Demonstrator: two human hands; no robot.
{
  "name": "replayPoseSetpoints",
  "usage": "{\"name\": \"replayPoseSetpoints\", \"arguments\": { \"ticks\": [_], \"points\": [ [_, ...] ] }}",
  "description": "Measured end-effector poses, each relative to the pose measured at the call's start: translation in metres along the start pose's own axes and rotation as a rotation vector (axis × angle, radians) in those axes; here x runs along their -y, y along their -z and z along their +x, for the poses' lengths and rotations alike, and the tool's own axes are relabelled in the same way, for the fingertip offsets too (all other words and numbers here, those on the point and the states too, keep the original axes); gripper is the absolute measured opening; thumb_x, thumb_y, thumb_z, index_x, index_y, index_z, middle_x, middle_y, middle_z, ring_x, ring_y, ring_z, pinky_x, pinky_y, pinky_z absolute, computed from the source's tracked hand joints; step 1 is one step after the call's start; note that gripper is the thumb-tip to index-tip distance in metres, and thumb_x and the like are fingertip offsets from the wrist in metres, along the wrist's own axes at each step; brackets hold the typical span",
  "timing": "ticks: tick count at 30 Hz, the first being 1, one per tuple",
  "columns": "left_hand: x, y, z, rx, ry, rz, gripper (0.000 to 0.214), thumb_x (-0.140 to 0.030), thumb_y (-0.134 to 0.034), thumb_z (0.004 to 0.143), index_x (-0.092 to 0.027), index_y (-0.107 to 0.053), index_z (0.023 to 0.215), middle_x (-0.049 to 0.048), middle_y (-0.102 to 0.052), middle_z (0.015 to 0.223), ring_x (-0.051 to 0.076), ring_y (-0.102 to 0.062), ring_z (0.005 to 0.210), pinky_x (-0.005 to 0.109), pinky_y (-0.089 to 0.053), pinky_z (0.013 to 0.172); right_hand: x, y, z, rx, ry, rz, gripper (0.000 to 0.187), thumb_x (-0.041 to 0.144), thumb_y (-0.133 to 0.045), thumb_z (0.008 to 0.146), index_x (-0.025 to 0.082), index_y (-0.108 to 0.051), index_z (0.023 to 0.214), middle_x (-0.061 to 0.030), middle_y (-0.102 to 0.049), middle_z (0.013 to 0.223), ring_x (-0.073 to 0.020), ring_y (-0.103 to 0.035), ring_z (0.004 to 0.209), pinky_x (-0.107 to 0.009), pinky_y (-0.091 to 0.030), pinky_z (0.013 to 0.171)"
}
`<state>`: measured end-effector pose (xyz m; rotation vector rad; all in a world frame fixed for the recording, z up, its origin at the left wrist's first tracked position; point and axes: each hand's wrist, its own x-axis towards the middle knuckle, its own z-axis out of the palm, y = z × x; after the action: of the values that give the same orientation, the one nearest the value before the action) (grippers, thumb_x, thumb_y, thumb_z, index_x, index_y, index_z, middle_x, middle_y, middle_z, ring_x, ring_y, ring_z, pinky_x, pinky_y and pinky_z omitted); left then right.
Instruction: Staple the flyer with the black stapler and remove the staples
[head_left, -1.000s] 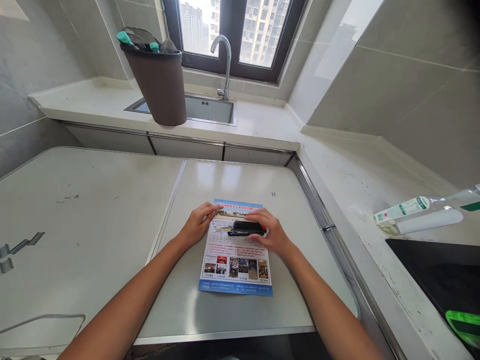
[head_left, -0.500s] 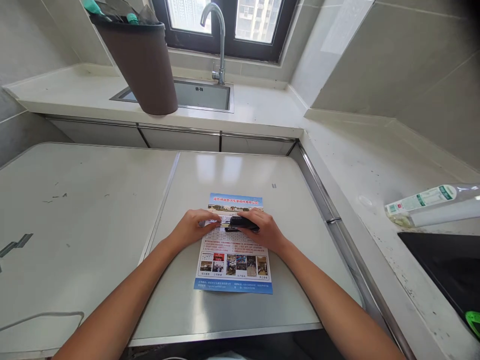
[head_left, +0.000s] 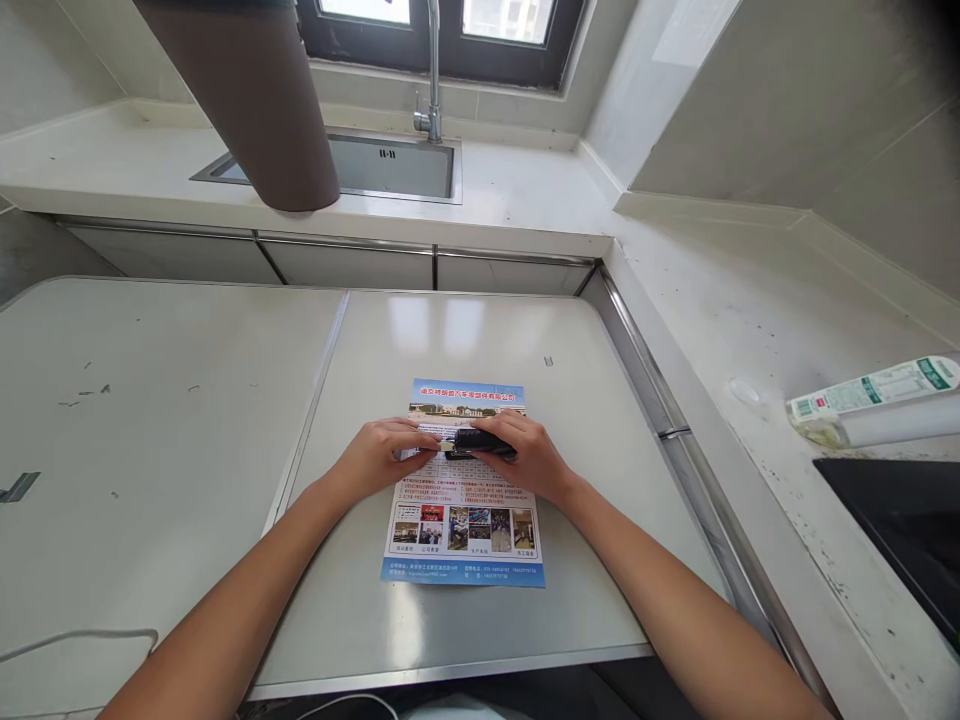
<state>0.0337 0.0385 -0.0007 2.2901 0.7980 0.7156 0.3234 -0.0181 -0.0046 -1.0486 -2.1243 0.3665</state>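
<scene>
A printed flyer (head_left: pixel 465 520) with blue bands and small photos lies flat on the grey worktop (head_left: pixel 450 330) in front of me. On its upper half rests a small black device (head_left: pixel 474 441) with a pale end pointing left. My right hand (head_left: pixel 525 455) is curled over that black device and grips it. My left hand (head_left: pixel 379 455) is closed at the pale left end, fingertips pinching there, with its heel on the flyer's left edge. What sits between the left fingers is too small to make out.
A brown bin (head_left: pixel 255 100) stands on the white counter beside a steel sink (head_left: pixel 375 165) and tap (head_left: pixel 431 70) under the window. A clear bottle (head_left: pixel 874 395) lies on the right counter near a black hob (head_left: pixel 900 530). A thin cable (head_left: pixel 75 640) crosses the lower left.
My view has tilted down, so the bin and sink slid toward the top. My left hand moved from the flyer's top edge in to the black device's left end.
</scene>
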Motion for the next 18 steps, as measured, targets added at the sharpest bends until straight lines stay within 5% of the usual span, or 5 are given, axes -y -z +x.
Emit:
{"name": "replayPoseSetpoints", "arguments": {
  "ticks": [18],
  "points": [
    [-0.011, -0.004, 0.001, -0.102, -0.066, 0.038, 0.01, -0.023, -0.073, 0.093, -0.026, -0.082, 0.096, -0.0026, -0.084, 0.1, 0.017, -0.081, 0.09, 0.028, -0.066, 0.084, 0.001, 0.0, 0.0, -0.018, 0.01, 0.003, 0.03, 0.028, -0.071, 0.099, 0.025, -0.067, 0.129, -0.0084, -0.079, 0.111, -0.0252, -0.074, 0.099, -0.042, -0.061, 0.086]
  ]
}}
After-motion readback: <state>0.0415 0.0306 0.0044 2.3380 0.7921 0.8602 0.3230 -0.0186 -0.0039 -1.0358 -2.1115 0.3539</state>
